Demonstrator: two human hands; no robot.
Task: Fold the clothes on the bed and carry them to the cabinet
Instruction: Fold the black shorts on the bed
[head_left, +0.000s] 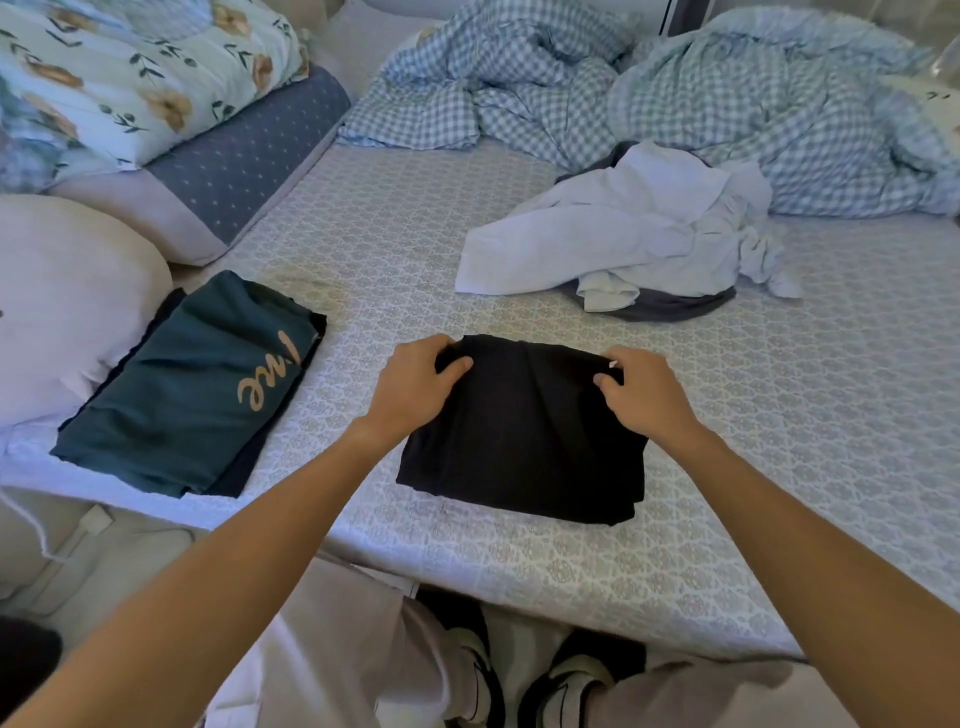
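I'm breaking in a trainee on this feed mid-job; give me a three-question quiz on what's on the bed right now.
1. True or false: both hands grip the black garment.
2. Which folded item lies left of it? A) teal shirt B) red towel
3. What remains unfolded farther back?

Key:
1. True: left hand and right hand pinch its far edge.
2. A
3. The white clothes pile, over something dark.
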